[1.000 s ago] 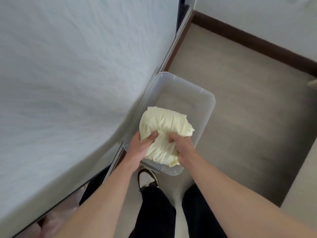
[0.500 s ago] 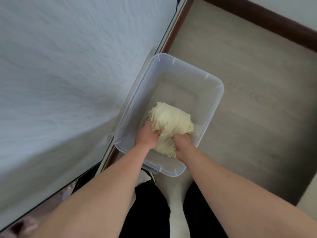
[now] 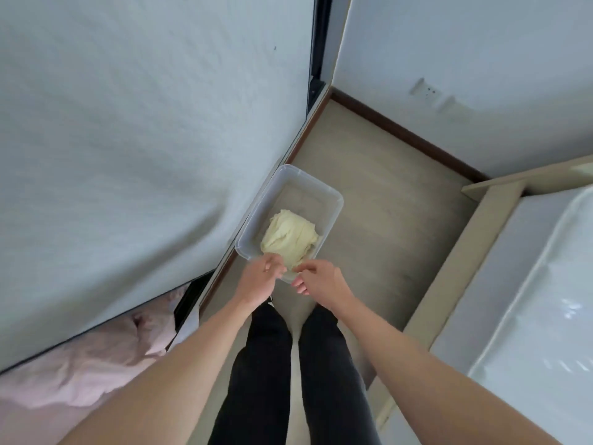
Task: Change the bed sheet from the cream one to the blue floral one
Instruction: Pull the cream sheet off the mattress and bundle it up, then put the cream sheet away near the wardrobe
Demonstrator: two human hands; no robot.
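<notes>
A pale wood-grain floor (image 3: 378,200) is running between a bare white mattress (image 3: 134,139) on the left and a light wooden bed frame (image 3: 449,284) on the right. A dark skirting board (image 3: 407,138) is edging the white wall (image 3: 465,43).

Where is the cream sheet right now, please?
In the head view it lies bundled in the clear plastic bin on the floor beside the mattress: cream sheet.

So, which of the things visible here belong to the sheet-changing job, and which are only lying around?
Belong to the job:
- cream sheet, bundled inside the bin
- clear plastic bin on the floor
- bare mattress
- left hand and right hand, above the bin's near edge, holding nothing

Just lying about:
- pink fabric beside the bed
- white tray-like object at the right
</notes>
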